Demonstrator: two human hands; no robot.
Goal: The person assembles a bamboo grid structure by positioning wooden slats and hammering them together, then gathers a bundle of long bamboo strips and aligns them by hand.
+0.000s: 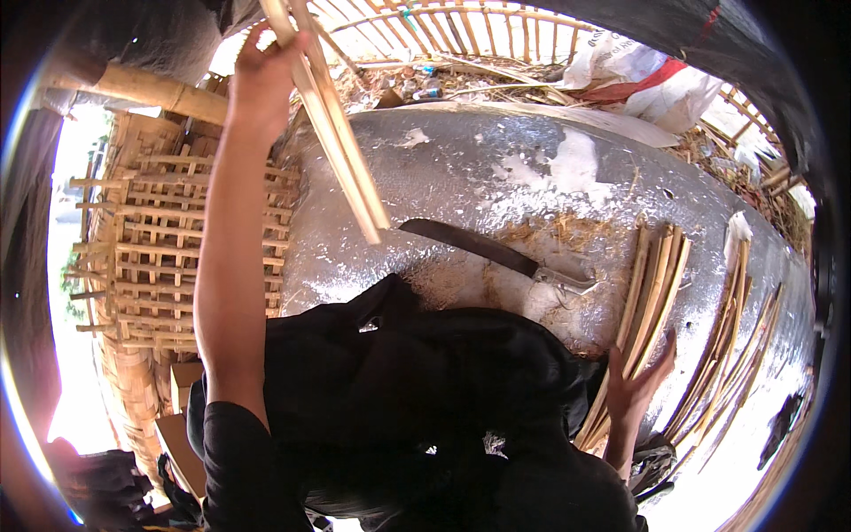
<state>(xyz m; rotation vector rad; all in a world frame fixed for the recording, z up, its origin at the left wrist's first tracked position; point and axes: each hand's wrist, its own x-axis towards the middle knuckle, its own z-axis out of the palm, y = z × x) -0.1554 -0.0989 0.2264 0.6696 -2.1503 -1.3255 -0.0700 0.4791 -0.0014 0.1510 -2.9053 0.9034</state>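
Observation:
My left hand point(266, 75) is raised at the upper left, its fingers closed around pale split bamboo strips point(341, 151). The strips slant down to the right, their lower ends hanging free above the silver sheet; their upper ends run out of view. Low on the right, my right hand point(636, 386) has thumb and fingers spread, beside a bundle of bamboo strips point(651, 284). Whether it touches them I cannot tell. Between the hands a machete point(479, 248) with a dark blade lies on the sheet, its handle toward the right.
The silver sheet point(399, 168) is worn and strewn with shavings. More thin strips point(727, 355) lie at the far right. A woven bamboo lattice point(177, 248) stands on the left. Debris, a white and red sack point(656, 93) and a bamboo fence point(452, 31) are at the back.

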